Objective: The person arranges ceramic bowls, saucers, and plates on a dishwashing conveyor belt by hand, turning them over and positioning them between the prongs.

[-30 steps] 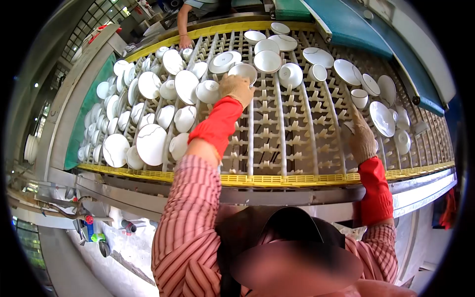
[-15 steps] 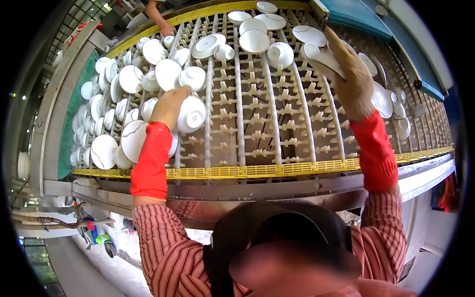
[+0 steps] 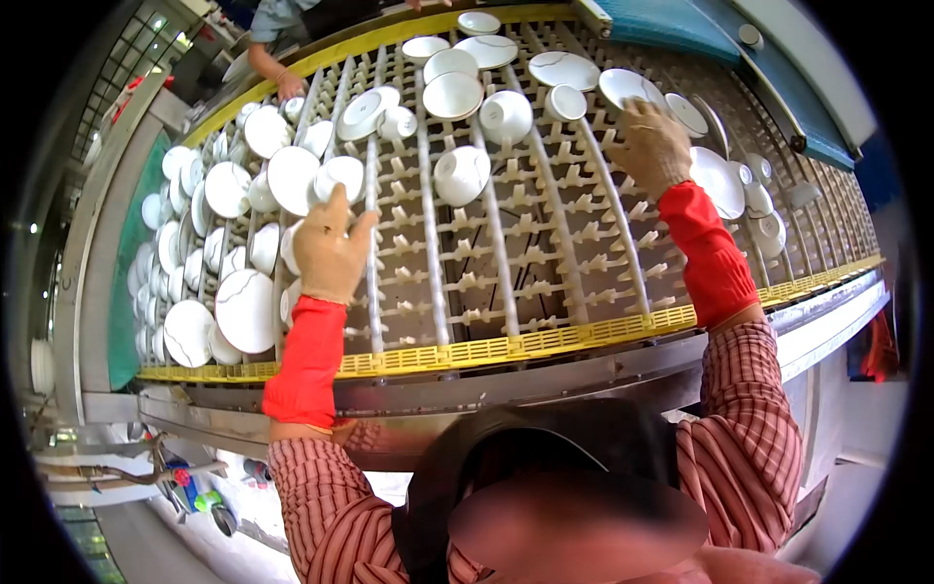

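My left hand (image 3: 336, 248), in a tan glove with a red cuff, is open with thumb and fingers apart. Its fingertips are just in front of a small white bowl (image 3: 341, 175), and I see nothing in its grip. My right hand (image 3: 654, 146), gloved alike, has its fingers bent over the near rim of a white plate (image 3: 623, 86) lying on the rack; the fingertips are partly hidden. A white bowl (image 3: 462, 175) with a grey line pattern rests on the rack between my hands.
White plates and bowls crowd the left of the pegged rack (image 3: 474, 282). More dishes (image 3: 453, 95) stand at the back and right. A yellow rail (image 3: 545, 341) edges the front. Another person's hand (image 3: 290, 86) is at the far left edge. A blue-green cover (image 3: 671, 34) overhangs the back right.
The bowl my left hand held has gone right onto the rack; that hand is off it. The plate in my right hand was tilted and now lies flatter on the rack. My view has shifted slightly.
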Demonstrator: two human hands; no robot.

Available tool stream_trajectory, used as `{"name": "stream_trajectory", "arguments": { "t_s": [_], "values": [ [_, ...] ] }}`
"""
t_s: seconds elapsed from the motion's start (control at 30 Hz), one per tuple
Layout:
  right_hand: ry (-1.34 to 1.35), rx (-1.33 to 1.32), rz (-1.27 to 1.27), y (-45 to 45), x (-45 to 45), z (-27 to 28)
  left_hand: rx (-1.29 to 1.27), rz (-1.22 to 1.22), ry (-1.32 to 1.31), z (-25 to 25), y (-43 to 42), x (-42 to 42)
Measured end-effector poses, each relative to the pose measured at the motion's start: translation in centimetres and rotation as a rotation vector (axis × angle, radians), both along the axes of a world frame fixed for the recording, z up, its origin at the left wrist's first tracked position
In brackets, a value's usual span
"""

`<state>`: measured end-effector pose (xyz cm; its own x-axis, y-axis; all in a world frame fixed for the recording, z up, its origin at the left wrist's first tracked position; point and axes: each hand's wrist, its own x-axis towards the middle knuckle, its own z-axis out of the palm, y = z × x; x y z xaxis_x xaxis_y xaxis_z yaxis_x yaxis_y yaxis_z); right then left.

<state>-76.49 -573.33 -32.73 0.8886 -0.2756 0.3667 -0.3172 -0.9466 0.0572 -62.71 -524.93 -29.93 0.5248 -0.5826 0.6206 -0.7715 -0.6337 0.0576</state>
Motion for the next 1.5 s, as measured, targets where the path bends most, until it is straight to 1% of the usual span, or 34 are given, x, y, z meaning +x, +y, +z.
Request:
{"name": "stream_trajectory", "arguments": {
  "t_s": [0.07, 0.1, 0.13, 0.17, 0.2, 0.23, 0.27, 0.33, 0.37, 0.47, 0.53, 0.57, 0.67, 0.7, 0.8, 0.83, 0.87, 0.93, 0.97, 1.0, 1.03, 1.07, 1.1, 1.13, 1.17, 1.2, 1.27, 1.3, 1.33, 1.37, 1.4, 1.47, 1.5],
  "values": [
    [0.14, 0.142, -0.207, -3.3, -2.3, 0.4, 0.076, -0.075, 0.028, -0.2, -3.2, -1.4],
    [0.136, 0.157, -0.232, -4.9, -3.7, -0.8, 0.118, -0.101, 0.061, -0.1, -5.0, -2.2],
    [0.086, 0.435, -0.164, -6.4, -5.7, -1.5, 0.16, -0.126, 0.095, -0.1, -6.7, -3.1],
    [0.047, 0.442, -0.206, -8.5, -6.0, -3.6, 0.203, -0.05, 0.218, 0.1, -8.6, -4.0],
    [0.001, 0.404, -0.273, -9.7, -6.2, -5.0, 0.239, -0.14, 0.168, 0.2, -9.9, -3.8],
    [0.04, 0.4, -0.319, -9.5, -6.6, -4.6, 0.202, -0.142, 0.195, -0.4, -11.4, -3.4],
    [0.027, 0.405, -0.344, -10.3, -6.5, -5.4, 0.171, -0.149, 0.23, -1.2, -12.8, -2.9],
    [0.022, 0.496, -0.25, -10.0, -6.9, -3.9, 0.121, -0.182, 0.098, -1.7, -15.6, -1.3],
    [0.033, 0.527, -0.199, -9.5, -7.4, -3.1, 0.207, -0.14, 0.092, -1.0, -17.0, -0.5],
    [0.109, 0.458, -0.167, -11.1, -6.6, -3.9, 0.313, 0.002, 0.11, -2.4, -21.7, 4.8],
    [0.258, 0.202, -0.256, -8.0, -6.1, -1.0, 0.405, 0.099, 0.103, -4.1, -24.1, 7.7],
    [0.192, 0.215, -0.248, -7.8, -5.8, -1.3, 0.451, 0.149, 0.099, -4.0, -25.0, 8.6],
    [-0.002, 0.028, -0.063, -7.0, -6.9, -1.9, 0.586, 0.297, 0.29, -4.0, -26.6, 10.7],
    [0.006, -0.019, -0.011, -6.9, -6.9, -2.1, 0.54, 0.294, 0.236, -4.7, -26.4, 11.6],
    [-0.182, 0.112, 0.162, -7.0, -7.0, -4.2, 0.496, 0.333, 0.214, -6.4, -26.1, 13.7],
    [-0.228, 0.118, 0.185, -7.1, -7.0, -4.9, 0.421, 0.312, 0.192, -6.9, -25.8, 14.2],
    [-0.277, 0.122, 0.209, -7.4, -6.8, -5.5, 0.316, 0.283, 0.245, -7.2, -25.5, 14.7],
    [-0.376, 0.134, 0.252, -7.8, -7.0, -6.5, 0.112, 0.218, 0.348, -5.7, -24.9, 13.5],
    [-0.327, 0.204, 0.224, -7.3, -7.5, -5.9, -0.02, 0.13, 0.47, -4.8, -24.2, 12.4],
    [-0.274, 0.275, 0.201, -7.0, -8.0, -5.2, 0.183, -0.111, 0.215, -5.5, -22.1, 12.9],
    [-0.215, 0.346, 0.182, -6.6, -8.5, -4.1, 0.176, -0.162, 0.145, -4.7, -20.3, 12.2],
    [-0.118, 0.452, 0.093, -6.5, -9.0, -3.3, 0.172, -0.21, 0.083, -3.1, -18.5, 10.8],
    [-0.011, 0.553, 0.002, -6.6, -9.1, -2.5, 0.104, -0.162, 0.161, -0.7, -17.0, 8.8],
    [0.013, 0.574, -0.004, -6.9, -9.3, -3.0, 0.036, -0.109, 0.244, 1.3, -15.3, 6.9],
    [0.038, 0.594, -0.011, -7.2, -9.4, -3.5, 0.021, -0.185, 0.07, 1.9, -12.5, 6.6],
    [0.057, 0.678, -0.002, -6.7, -9.7, -3.4, 0.008, -0.26, -0.105, 2.4, -9.9, 6.3],
    [0.06, 0.837, 0.007, -4.5, -9.3, -0.9, -0.162, -0.088, 0.634, 6.9, -7.3, 0.8],
    [0.207, 0.958, -0.045, -3.3, -8.9, 1.0, -0.411, 0.061, 0.864, 6.6, -6.7, -0.4],
    [0.178, 1.116, 0.034, -2.0, -8.3, 1.6, -0.662, 0.22, 1.088, 6.2, -6.1, -1.2],
    [0.144, 1.273, 0.116, -0.8, -7.3, 2.1, -0.331, 0.202, 0.879, 4.0, -3.1, 0.3],
    [0.106, 1.43, 0.198, 0.5, -6.3, 2.3, -0.157, 0.277, 0.709, 2.4, -2.8, 0.2],
    [-0.069, 1.945, 0.373, 3.1, -2.6, 0.8, 0.189, 0.4, 0.358, 0.2, -2.6, 0.3],
    [0.0, 2.076, 0.45, 4.4, -1.4, 1.5, 0.307, 0.373, -0.05, -1.1, -2.5, 0.4]
  ]
}}
